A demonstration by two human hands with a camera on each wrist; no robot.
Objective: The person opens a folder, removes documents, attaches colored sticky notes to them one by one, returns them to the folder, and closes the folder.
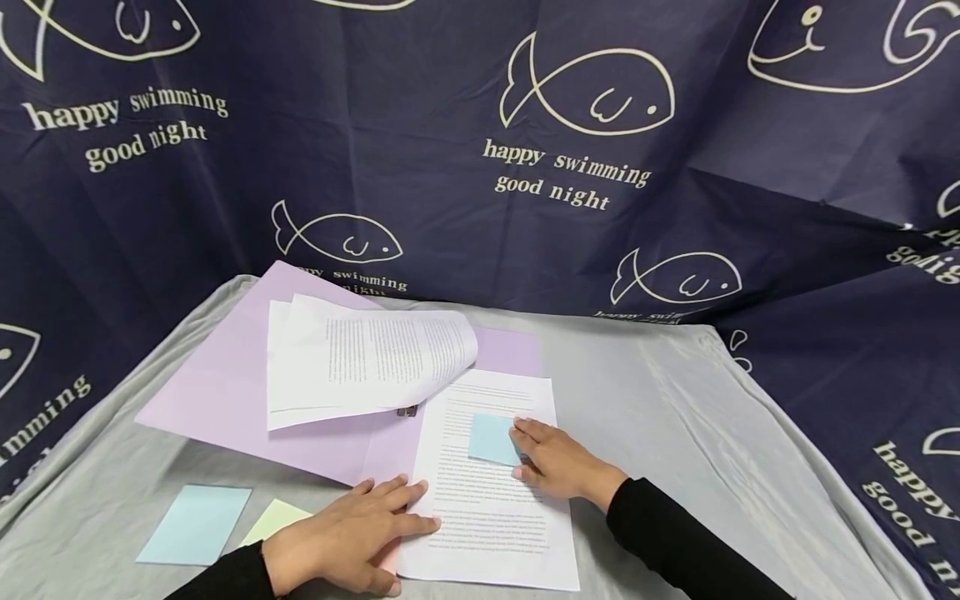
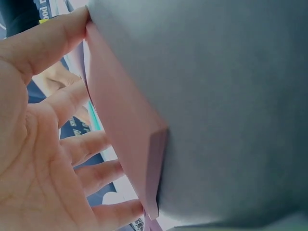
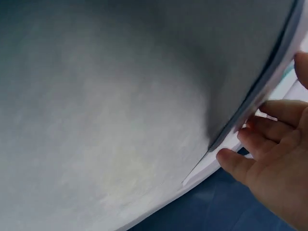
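Note:
A lilac folder (image 1: 217,375) lies spread on the table, with a printed page (image 1: 495,542) flat on its right side. On that page lies a light blue sticky note (image 1: 491,437). My right hand (image 1: 562,462) touches the note's right edge, fingertips on it and fingers extended. The left hand (image 1: 348,533) rests with spread fingers at the page's lower left edge. Partly hidden beneath it is a pink sticky-note pad (image 2: 125,120), seen side-on in the left wrist view. Several turned-over sheets (image 1: 375,358) curl back across the folder's left cover, beside a small metal clip (image 1: 407,411).
A light blue pad (image 1: 195,525) and a pale yellow pad (image 1: 273,518) lie to the left of my left hand, the yellow one partly covered by it. A grey cloth (image 1: 675,433) covers the table. Behind it hangs a dark blue curtain (image 1: 450,150) with fish prints.

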